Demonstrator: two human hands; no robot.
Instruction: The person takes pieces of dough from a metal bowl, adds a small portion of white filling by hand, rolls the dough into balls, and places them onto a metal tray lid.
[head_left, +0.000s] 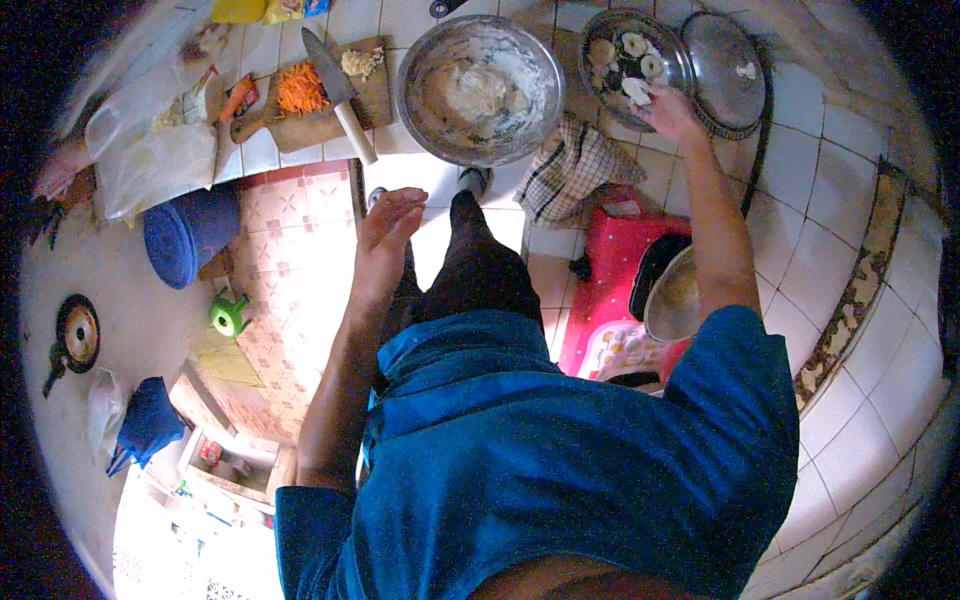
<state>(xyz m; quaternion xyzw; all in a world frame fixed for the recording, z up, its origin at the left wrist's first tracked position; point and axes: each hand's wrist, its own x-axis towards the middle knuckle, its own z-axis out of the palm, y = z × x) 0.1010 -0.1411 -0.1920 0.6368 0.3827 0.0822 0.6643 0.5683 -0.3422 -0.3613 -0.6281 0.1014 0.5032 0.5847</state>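
My right hand (671, 114) reaches over a round metal pan (686, 82) at the upper right, its fingertips on a whitish piece of dough (636, 91). Several ring-shaped dough pieces (634, 44) lie inside that pan. My left hand (386, 229) hangs in front of my body, with fingers loosely bent and nothing visible in it. Ahead of it stands a large metal bowl (551, 94), smeared with flour and holding a lump of sticky dough (480, 91).
A wooden cutting board (373, 109) carries shredded carrot (301, 88), a chopped pale ingredient (361, 63) and a knife (330, 67). Beside the pan rests a lid (724, 71). A checked cloth (570, 172) hangs near the bowl. Another person's hand (64, 169) is at far left, near plastic bags (161, 165).
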